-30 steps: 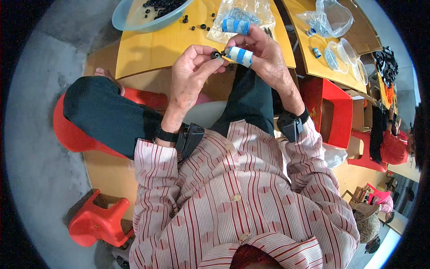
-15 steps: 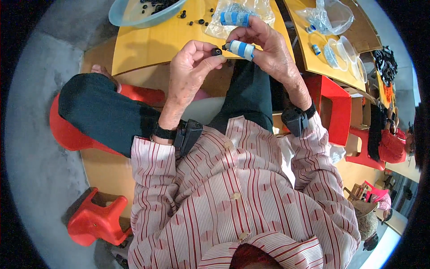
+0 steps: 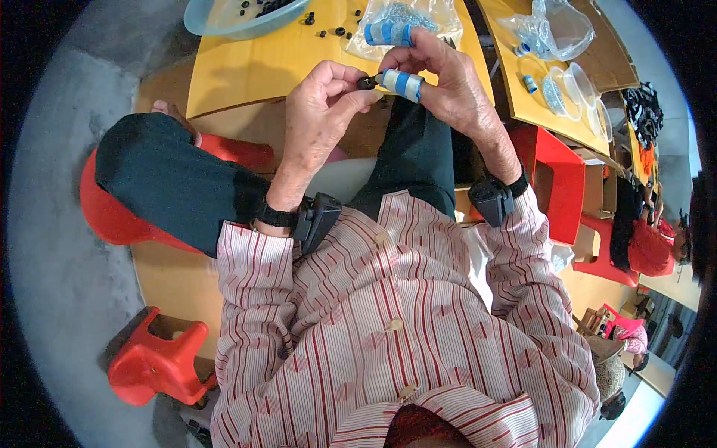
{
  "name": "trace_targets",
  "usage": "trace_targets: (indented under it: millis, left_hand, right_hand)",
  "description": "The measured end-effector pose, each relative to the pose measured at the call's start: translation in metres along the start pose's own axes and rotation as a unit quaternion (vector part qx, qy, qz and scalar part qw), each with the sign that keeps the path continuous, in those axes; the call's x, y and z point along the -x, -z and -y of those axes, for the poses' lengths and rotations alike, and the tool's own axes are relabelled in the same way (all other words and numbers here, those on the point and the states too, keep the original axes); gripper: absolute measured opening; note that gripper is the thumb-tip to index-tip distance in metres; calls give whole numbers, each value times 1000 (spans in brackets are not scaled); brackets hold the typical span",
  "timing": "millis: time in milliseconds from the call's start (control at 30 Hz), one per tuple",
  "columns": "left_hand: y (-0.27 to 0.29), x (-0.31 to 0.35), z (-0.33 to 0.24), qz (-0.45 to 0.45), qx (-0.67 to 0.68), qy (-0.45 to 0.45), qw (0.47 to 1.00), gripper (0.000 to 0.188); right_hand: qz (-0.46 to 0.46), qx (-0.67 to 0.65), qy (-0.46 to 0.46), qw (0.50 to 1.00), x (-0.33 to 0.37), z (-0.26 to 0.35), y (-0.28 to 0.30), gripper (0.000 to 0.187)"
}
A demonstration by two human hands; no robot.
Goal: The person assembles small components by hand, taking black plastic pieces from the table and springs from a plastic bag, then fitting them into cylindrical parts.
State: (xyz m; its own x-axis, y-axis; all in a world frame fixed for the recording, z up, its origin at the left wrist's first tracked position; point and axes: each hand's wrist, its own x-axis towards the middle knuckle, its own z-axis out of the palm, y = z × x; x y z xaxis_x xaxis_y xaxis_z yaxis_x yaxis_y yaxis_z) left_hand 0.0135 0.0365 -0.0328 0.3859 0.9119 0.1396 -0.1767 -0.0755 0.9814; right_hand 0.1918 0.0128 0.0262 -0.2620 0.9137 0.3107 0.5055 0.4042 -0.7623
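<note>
Between the thumb and fingertips of my left hand (image 3: 321,112) is a small round black part (image 3: 365,83). My right hand (image 3: 457,93) meets it from the right, its thumb wrapped in blue and white tape (image 3: 402,85). A second tape wrap (image 3: 388,34) covers the forefinger, which stretches out above. At the tip of the right thumb a tiny dark piece (image 3: 379,78) touches the black part; its kind is too small to tell. Both hands are held at the near edge of the yellow table (image 3: 239,82).
A pale blue basin (image 3: 205,28) with black parts stands at the back left, several loose black parts (image 3: 340,31) beside it. A clear bag (image 3: 441,22) holds small silvery pieces. Clear bowls (image 3: 579,82) sit on the right table. Red stools (image 3: 160,366) stand around; people sit far right.
The black part in my left hand has turned and now meets the small piece at my right thumb tip. The hands have shifted only slightly.
</note>
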Motion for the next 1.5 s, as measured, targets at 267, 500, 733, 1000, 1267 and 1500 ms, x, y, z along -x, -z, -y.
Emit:
trace_targets:
  millis: [267, 500, 733, 1000, 1267, 1500]
  left_hand:
    - [-1, 0, 1, -17, -29, 0, 999, 21]
    - [0, 2, -2, 1, -75, -6, 997, 20]
    - [0, 3, -3, 15, -135, -25, 990, 21]
    - [-3, 4, -4, 28, -62, -18, 998, 18]
    - [0, 3, -6, 48, -46, -7, 998, 17]
    - [7, -1, -2, 52, 86, 30, 994, 21]
  right_hand:
    - [7, 60, 22, 998, 0, -1, -2, 29]
    - [3, 19, 5, 1000, -1, -5, -7, 29]
    - [1, 2, -42, 999, 0, -7, -9, 32]
    - [9, -41, -76, 996, 1, -17, -9, 32]
    - [17, -43, -81, 996, -1, -16, -8, 34]
    - [2, 43, -9, 999, 5, -14, -3, 36]
